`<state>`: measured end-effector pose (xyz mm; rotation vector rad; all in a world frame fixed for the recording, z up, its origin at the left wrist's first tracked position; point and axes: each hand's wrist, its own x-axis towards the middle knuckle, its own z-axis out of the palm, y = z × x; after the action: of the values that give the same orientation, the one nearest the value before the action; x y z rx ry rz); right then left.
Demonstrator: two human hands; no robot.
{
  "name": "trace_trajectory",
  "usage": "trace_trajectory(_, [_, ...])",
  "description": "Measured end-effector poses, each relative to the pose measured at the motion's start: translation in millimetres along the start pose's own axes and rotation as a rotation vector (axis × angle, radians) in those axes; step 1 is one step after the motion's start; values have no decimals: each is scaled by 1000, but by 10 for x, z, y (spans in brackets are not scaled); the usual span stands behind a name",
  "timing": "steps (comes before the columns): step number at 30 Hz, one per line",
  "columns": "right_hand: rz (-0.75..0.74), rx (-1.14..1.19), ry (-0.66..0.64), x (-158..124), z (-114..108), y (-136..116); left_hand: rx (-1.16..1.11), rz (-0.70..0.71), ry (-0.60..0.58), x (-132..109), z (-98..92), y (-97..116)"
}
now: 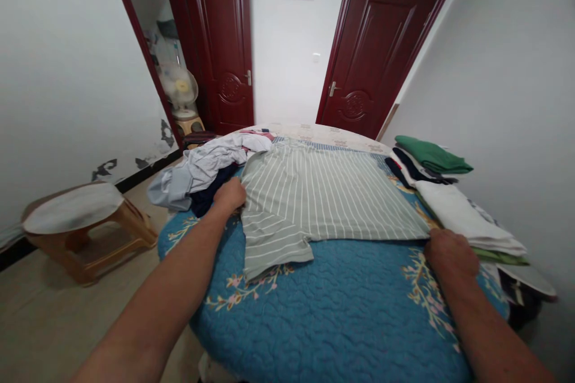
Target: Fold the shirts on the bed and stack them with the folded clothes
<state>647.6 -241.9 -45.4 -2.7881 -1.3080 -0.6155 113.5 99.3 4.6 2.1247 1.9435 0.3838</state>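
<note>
A grey-green T-shirt [332, 191] with white stripes lies spread sideways over the blue quilted cover [341, 305]. One short sleeve [274, 245] points toward me at the left. My left hand [230, 194] is closed at the shirt's left edge, by the shoulder; the fingertips are hidden. At the lower right corner, my right hand [451, 254] pinches the hem. The shirt's near side runs fairly straight between the sleeve and my right hand.
Left on the table is a loose heap of clothes [215, 161]. Folded clothes lie at the right: a green piece [433, 154] on dark ones, and a white piece [467, 212] nearer me. A stool [90, 227] stands on the floor at left.
</note>
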Motion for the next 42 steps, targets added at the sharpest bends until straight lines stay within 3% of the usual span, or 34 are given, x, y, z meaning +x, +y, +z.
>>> trace_trajectory(4, [28, -11, -6, -21, -79, -41, 52, -39, -15, -62, -63, -144])
trace_trajectory(11, [45, -22, -23, -36, -165, -70, 178, -52, -41, -163, -119, -95])
trace_trajectory(18, [63, 44, -63, -27, -95, -36, 193, -69, -108, -135, -256, -194])
trace_trajectory(24, [54, 60, -57, -15, 9, 35, 51, -89, 162, 5, -277, -163])
trace_trajectory(29, [45, 76, -51, -7, 101, 77, -76, -21, 70, 348, -248, -107])
trace_trajectory(33, [26, 155, 50, -21, 201, 108, -111, -14, 32, 424, -175, -92])
trace_trajectory(39, [83, 230, -1, -31, 207, 121, -38, -43, 227, 275, -51, -142])
trace_trajectory(42, [95, 176, 7, -31, 171, 113, 58, -16, 239, 198, -48, -137])
